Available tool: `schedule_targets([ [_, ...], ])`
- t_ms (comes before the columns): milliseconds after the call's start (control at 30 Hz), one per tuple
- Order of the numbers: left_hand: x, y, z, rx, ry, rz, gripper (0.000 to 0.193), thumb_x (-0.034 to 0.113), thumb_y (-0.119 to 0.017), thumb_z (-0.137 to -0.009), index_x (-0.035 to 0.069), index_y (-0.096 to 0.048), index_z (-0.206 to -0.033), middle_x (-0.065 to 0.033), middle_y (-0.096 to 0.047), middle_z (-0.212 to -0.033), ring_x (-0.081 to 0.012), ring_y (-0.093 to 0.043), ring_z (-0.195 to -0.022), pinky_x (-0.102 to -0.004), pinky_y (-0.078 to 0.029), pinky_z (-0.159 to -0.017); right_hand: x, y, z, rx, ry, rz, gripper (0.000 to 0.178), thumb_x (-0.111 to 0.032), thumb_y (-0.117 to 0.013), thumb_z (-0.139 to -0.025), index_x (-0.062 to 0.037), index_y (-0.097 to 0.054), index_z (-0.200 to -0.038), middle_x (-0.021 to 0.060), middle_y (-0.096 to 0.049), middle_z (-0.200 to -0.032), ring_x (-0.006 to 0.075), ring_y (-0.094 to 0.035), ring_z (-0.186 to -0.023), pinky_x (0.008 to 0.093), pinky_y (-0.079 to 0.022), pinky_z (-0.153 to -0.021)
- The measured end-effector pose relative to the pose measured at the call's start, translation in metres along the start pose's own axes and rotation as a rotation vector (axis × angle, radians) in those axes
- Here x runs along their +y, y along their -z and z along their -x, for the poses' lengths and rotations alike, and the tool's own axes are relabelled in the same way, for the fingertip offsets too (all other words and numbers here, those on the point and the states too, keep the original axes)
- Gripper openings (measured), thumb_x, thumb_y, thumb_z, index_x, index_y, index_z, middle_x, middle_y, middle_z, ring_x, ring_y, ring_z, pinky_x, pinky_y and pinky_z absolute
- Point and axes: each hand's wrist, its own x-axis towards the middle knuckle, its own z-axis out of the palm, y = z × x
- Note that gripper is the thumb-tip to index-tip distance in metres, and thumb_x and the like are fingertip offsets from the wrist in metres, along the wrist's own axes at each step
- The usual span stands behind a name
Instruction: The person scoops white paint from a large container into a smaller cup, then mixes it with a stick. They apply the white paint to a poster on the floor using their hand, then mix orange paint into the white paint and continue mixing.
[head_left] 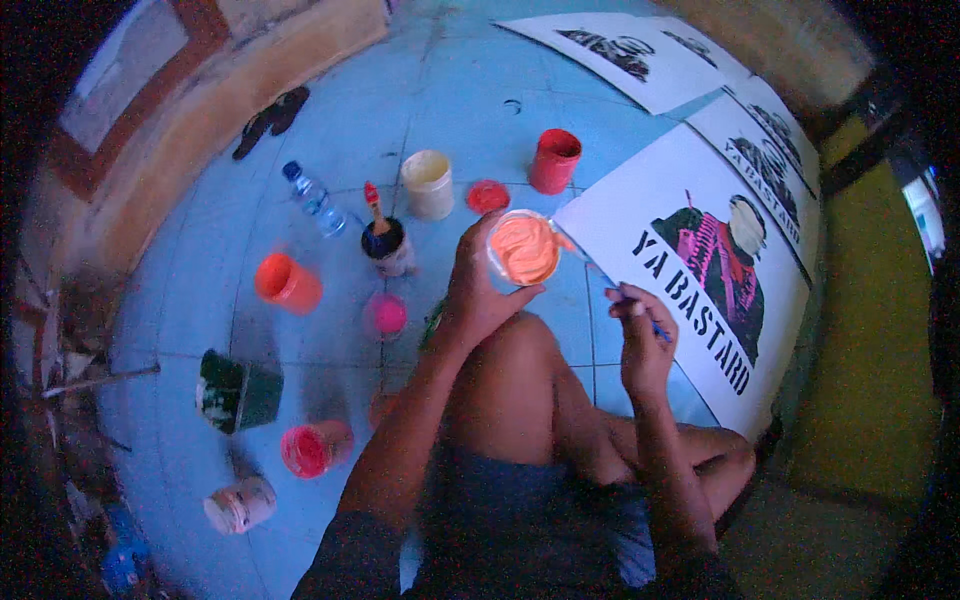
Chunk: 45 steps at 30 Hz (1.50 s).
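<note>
My left hand (478,285) is wrapped round a small white-rimmed tub of peach-orange paint (525,249), tipped so that its creamy surface faces me. Between the fingers of my right hand (645,335) is a thin paintbrush (594,265) with a blue handle. Orange paint coats its tip, which is beside the tub's right rim. Under and beyond my right hand lies a white poster (605,212) with a black stencilled figure, partly coloured pink and red, above large black lettering. The face area of the figure is pale.
Around the floor stand a red tub (556,162), a cream tub (428,185), an orange tub (288,283), a dark pot with a brush (386,246) and a pink-red tub (316,448). A water bottle (315,203) lies near them. More posters (650,85) spread at the far right.
</note>
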Motion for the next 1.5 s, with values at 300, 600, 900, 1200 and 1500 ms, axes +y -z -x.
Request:
schedule_targets([
  [300, 0.017, -0.012, -0.009, -0.085, -0.066, -0.051, 0.099, 0.018, -0.091, -0.057, 0.004, -0.035, -0.138, -0.0192, -0.045, -0.136, -0.0357, -0.044, -0.126, -0.0443, -0.036, -0.107, 0.012, -0.011, -0.009, -0.209, 0.439, 0.536, 0.020, 0.008, -0.056, -0.086, 0.0009, -0.067, -0.101, 0.0174, -0.070, -0.103, 0.0263, -0.066, -0.086, 0.0346, -0.051, -0.076],
  [600, 0.000, -0.013, -0.018, -0.173, -0.031, -0.039, 0.100, 0.015, -0.091, -0.056, 0.004, -0.034, -0.138, -0.0183, -0.046, -0.135, -0.0341, -0.046, -0.126, -0.0427, -0.038, -0.106, 0.007, 0.007, -0.021, -0.319, 0.352, 0.582, 0.018, 0.003, -0.059, -0.087, -0.0004, -0.069, -0.103, 0.0152, -0.071, -0.101, 0.0258, -0.067, -0.087, 0.0346, -0.051, -0.079],
  [900, -0.116, -0.068, -0.007, -0.519, 0.328, 0.130, 0.111, 0.019, -0.092, -0.053, 0.002, -0.028, -0.141, -0.0191, -0.044, -0.136, -0.0324, -0.045, -0.128, -0.0400, -0.040, -0.105, 0.091, 0.020, -0.031, -0.228, 0.024, 0.567, 0.020, -0.006, -0.060, -0.087, -0.0020, -0.068, -0.105, 0.0182, -0.068, -0.107, 0.0335, -0.067, -0.095, 0.0417, -0.052, -0.085],
  [1200, -0.178, -0.095, 0.022, -0.416, 0.156, -0.076, 0.108, 0.017, -0.090, -0.056, 0.002, -0.027, -0.142, -0.0200, -0.047, -0.134, -0.0351, -0.047, -0.125, -0.0441, -0.040, -0.104, 0.145, 0.029, -0.026, -0.035, -0.107, 0.446, 0.005, -0.004, -0.060, -0.093, 0.0010, -0.061, -0.093, 0.0080, -0.068, -0.090, 0.0130, -0.063, -0.086, 0.0280, -0.049, -0.080],
  [1500, -0.199, -0.053, -0.025, 0.321, 0.723, -0.272, 0.098, 0.026, -0.086, -0.066, -0.005, -0.027, -0.137, -0.0265, -0.043, -0.132, -0.0392, -0.045, -0.123, -0.0444, -0.036, -0.105, 0.166, 0.037, -0.024, 0.061, -0.144, 0.224, 0.010, -0.010, -0.058, -0.095, -0.0006, -0.062, -0.098, 0.0085, -0.068, -0.099, 0.0144, -0.061, -0.092, 0.0294, -0.048, -0.080],
])
